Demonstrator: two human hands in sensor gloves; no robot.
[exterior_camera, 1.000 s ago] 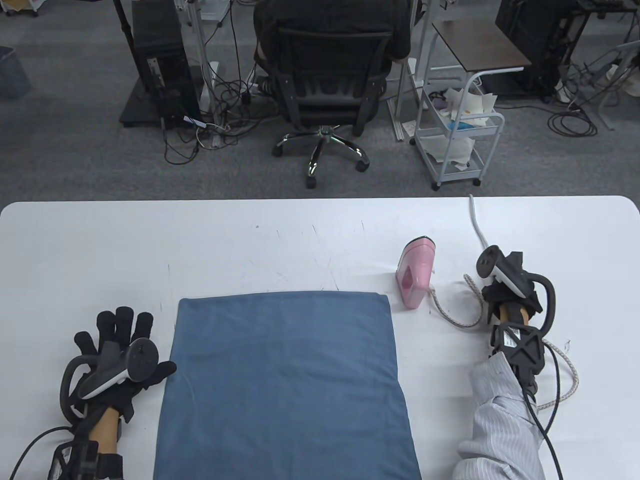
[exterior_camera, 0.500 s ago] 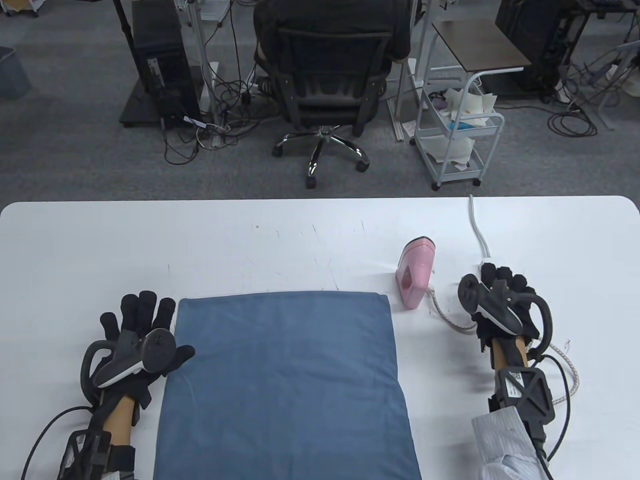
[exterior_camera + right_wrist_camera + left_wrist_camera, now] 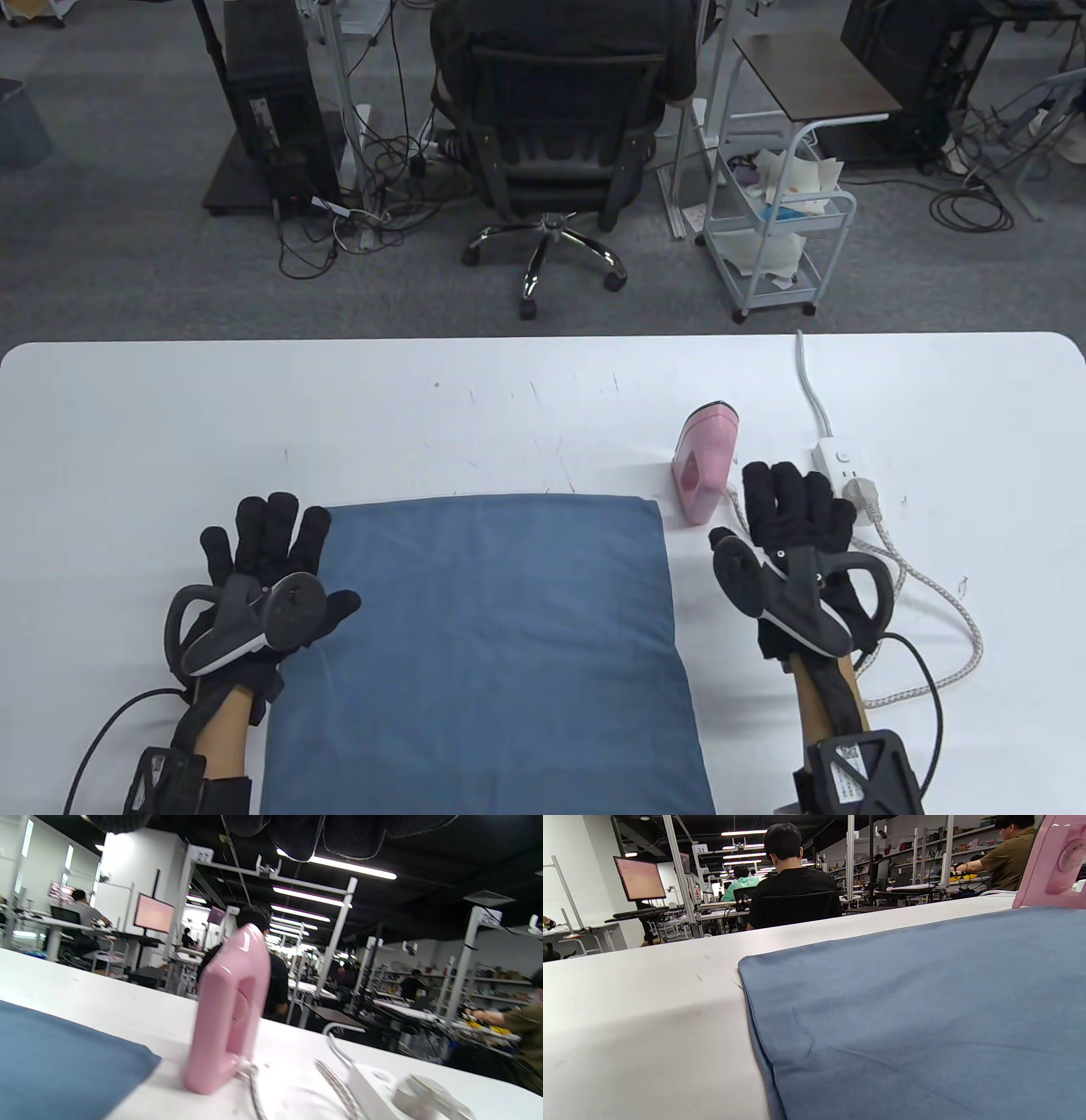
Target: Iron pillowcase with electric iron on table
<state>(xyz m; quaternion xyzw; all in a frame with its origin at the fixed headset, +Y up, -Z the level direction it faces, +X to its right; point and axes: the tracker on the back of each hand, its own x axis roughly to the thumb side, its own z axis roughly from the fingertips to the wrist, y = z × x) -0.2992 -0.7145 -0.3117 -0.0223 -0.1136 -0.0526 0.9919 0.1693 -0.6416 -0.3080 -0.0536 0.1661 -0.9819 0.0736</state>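
A blue pillowcase (image 3: 492, 645) lies flat at the front middle of the white table (image 3: 254, 407); it fills the lower right of the left wrist view (image 3: 916, 1018). A pink electric iron (image 3: 704, 471) stands on end just past its far right corner, also seen upright in the right wrist view (image 3: 231, 1010). My left hand (image 3: 271, 560) lies open with spread fingers on the pillowcase's left edge. My right hand (image 3: 793, 526) is open, fingers straight, just right of the iron and over its braided cord (image 3: 950, 611); it holds nothing.
A white power strip (image 3: 836, 463) with a plug in it lies right of the iron, its cable running to the far table edge. Beyond the table stand an office chair (image 3: 551, 144) and a white trolley (image 3: 776, 229).
My left hand slid right and forward onto the pillowcase's left edge. My right hand drew back from the power strip, moved left toward the iron and opened flat.
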